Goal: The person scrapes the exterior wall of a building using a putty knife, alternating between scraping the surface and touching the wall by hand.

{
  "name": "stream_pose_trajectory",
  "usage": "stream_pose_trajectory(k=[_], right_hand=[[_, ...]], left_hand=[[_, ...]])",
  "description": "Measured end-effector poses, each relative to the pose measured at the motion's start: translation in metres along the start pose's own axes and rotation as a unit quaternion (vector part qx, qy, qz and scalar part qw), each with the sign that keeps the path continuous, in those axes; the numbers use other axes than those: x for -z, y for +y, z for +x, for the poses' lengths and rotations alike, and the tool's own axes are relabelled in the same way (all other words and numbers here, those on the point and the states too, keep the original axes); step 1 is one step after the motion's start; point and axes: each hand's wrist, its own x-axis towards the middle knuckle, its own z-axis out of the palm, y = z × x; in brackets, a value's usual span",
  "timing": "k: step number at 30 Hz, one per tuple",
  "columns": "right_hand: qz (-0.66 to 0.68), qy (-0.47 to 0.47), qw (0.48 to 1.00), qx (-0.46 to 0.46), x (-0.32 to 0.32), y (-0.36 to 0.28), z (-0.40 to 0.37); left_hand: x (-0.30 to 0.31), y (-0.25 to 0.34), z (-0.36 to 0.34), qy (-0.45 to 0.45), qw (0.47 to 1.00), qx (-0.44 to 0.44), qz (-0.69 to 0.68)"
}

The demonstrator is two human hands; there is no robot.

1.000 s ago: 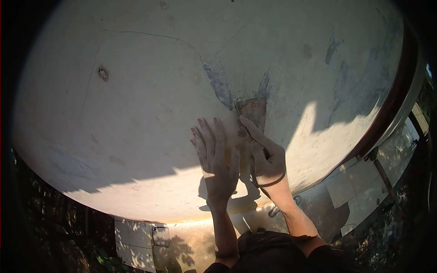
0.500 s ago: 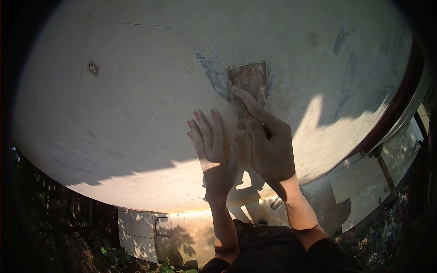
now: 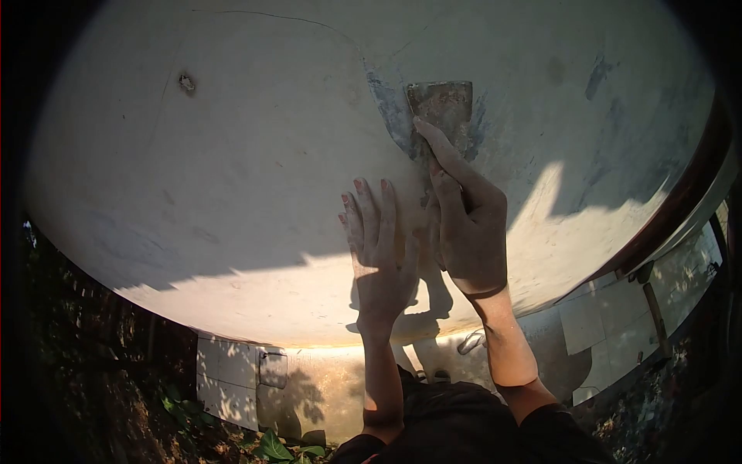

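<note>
**A:** Where is the scraper [image 3: 442, 104]?

**B:** Flat against the pale wall [image 3: 232, 170], on its far part and a little right of the middle. Its wide, stained blade lies on a grey patch [image 3: 390, 116] where the pale coat gives way.

**A:** What holds it?

**B:** The right hand [image 3: 471, 232]. Its grip is closed round the handle, which is hidden under the palm. The forefinger runs straight out along the blade and presses on it.

**A:** And the left hand [image 3: 380, 255]?

**B:** Just beside the right one, to its left and a bit nearer. Its grip is open and holds nothing. Palm and fingers lie flat on the wall.

**A:** Anything else on that wall?

**B:** A small dark hole [image 3: 186, 82], well apart from the hands, at far left. Shade covers most of the wall, and a sunlit band crosses its near part, under both wrists.

**A:** And nearer than the wall?

**B:** Pale tiles [image 3: 224, 379] at near left, with green leaves [image 3: 274, 447] just beside them. Dark sleeves [image 3: 556, 433] show at the near edge.
</note>
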Motion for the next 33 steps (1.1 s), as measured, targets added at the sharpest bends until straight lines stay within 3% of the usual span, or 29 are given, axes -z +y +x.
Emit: stream_pose_trajectory(k=[4,6,7,9,13,17,19,24,29,31,33], right_hand=[[-0.017,0.025,0.999,-0.011,0.003,0.05,-0.038],[-0.2,0.026,0.972,0.118,0.01,0.067,-0.056],[-0.199,0.025,0.972,0.121,0.014,0.062,-0.056],[-0.014,0.006,0.985,-0.174,0.018,0.028,-0.047],[-0.005,0.032,0.998,-0.047,0.007,0.011,-0.01],[-0.061,0.043,0.996,0.043,0.008,0.032,-0.022],[-0.042,0.037,0.988,-0.141,0.01,0.04,-0.053],[-0.076,0.049,0.985,-0.147,0.006,0.074,-0.084],[-0.072,0.044,0.984,-0.158,0.006,0.036,-0.069],[-0.1,0.061,0.968,-0.223,0.006,0.039,-0.08],[-0.116,0.066,0.976,-0.173,0.003,0.061,-0.083]], left_hand=[[-0.001,-0.001,0.0,0.002,1.0,-0.007,0.016],[-0.002,-0.003,0.0,0.008,1.0,-0.007,0.013],[-0.002,-0.003,0.0,0.007,1.0,-0.005,0.009],[-0.001,-0.006,0.0,0.004,1.0,-0.006,0.01],[-0.003,-0.005,-0.002,0.018,0.999,-0.017,-0.021],[-0.003,-0.007,-0.005,0.015,1.0,-0.011,-0.021],[-0.008,-0.012,-0.007,0.016,1.0,-0.014,-0.006],[-0.011,-0.018,-0.012,0.018,0.999,-0.011,-0.029],[-0.018,-0.018,-0.018,0.039,0.999,-0.013,-0.019],[-0.013,-0.016,-0.016,0.023,0.999,-0.005,-0.024],[-0.016,-0.019,-0.017,0.02,1.0,0.002,-0.018]])
